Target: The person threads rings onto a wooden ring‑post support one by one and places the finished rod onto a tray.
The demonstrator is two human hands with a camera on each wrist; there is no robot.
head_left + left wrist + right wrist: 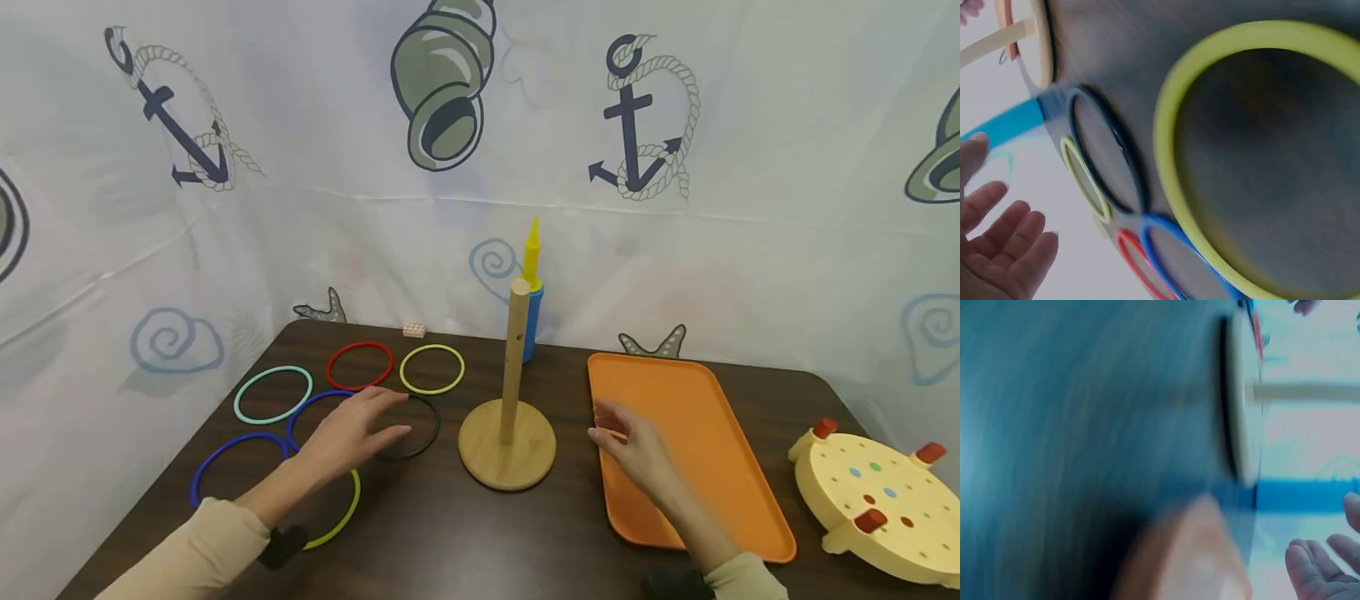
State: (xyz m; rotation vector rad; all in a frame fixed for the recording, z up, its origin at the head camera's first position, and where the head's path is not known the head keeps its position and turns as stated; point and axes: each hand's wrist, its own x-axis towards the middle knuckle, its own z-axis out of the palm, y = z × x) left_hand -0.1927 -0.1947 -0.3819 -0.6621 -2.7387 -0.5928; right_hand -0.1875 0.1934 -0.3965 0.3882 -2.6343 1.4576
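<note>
My left hand (348, 433) hovers over the rings at the left of the table, fingers relaxed and holding nothing. Nearest to it are a black ring (438, 425) and a blue ring (298, 410). A yellow-green ring (352, 508) lies below the left wrist and looms large in the left wrist view. My right hand (637, 446) is held above the left part of an orange tray (697, 417), its fingers loosely bent around nothing. Between the hands stands a wooden peg (514, 358) on a round base (483, 454), touched by neither hand.
Farther left lie a light teal ring (242, 417), a red ring (330, 367), a yellow ring (403, 379) and another blue ring (197, 479). A blue and yellow pump (533, 321) stands behind the peg. A cream round toy with red pegs (885, 500) sits at right.
</note>
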